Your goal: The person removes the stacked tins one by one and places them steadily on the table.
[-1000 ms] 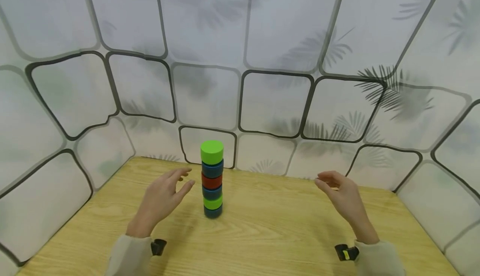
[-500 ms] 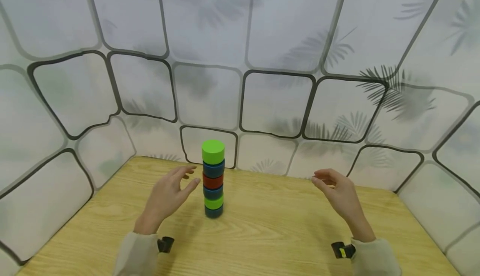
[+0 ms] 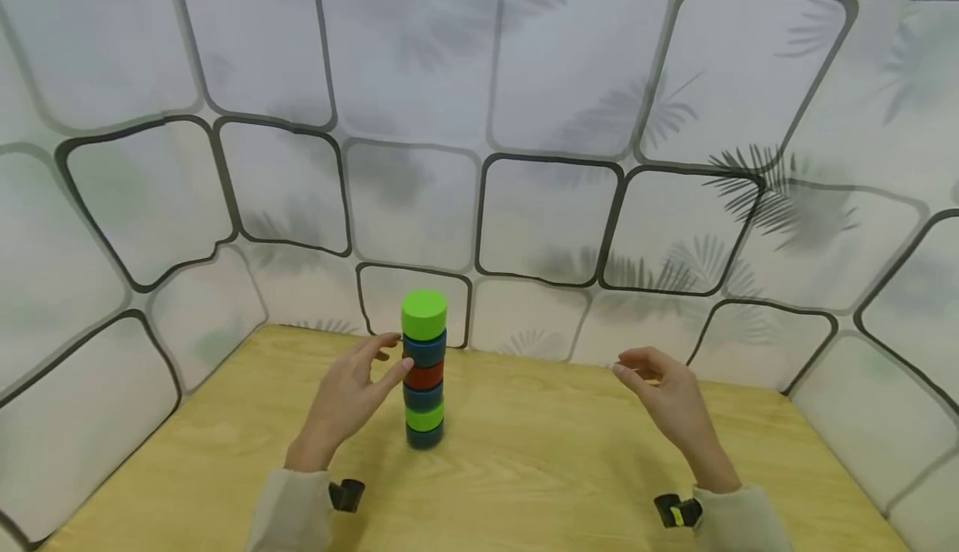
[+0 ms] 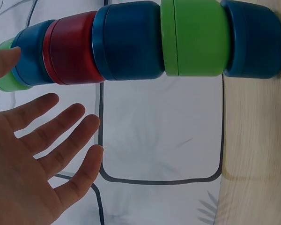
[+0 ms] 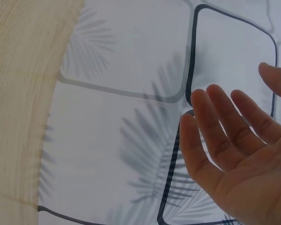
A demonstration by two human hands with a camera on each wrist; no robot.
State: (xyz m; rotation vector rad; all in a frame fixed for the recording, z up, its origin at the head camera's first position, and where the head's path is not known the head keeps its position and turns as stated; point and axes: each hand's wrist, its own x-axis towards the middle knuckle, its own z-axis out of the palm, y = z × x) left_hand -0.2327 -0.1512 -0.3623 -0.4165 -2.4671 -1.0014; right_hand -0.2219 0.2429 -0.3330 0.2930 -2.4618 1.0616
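A tower of several round, lidded-looking pieces stands upright on the wooden table [image 3: 539, 469], left of centre. From the top come a light green piece [image 3: 424, 316], a blue one, a red one [image 3: 424, 378], another blue one, a green one and a blue base [image 4: 257, 40]. My left hand [image 3: 347, 398] is at the tower's left side, fingers spread and thumb tip in front of the upper blue piece [image 4: 35, 51]; whether they touch I cannot tell. Off to the right, my right hand [image 3: 672, 406] hovers over the table, fingers gently bent, holding nothing.
Pale panels [image 3: 554, 219] with dark rounded outlines and leaf prints rise behind the table and along both sides. A dark strap with a small device [image 3: 347, 495] sits at the left wrist, and a similar one [image 3: 678, 511] at the right.
My left hand has moved right, bringing its thumb across the tower's edge. My right hand has drifted slightly left. The head view has tilted a little upward; the tower keeps its place.
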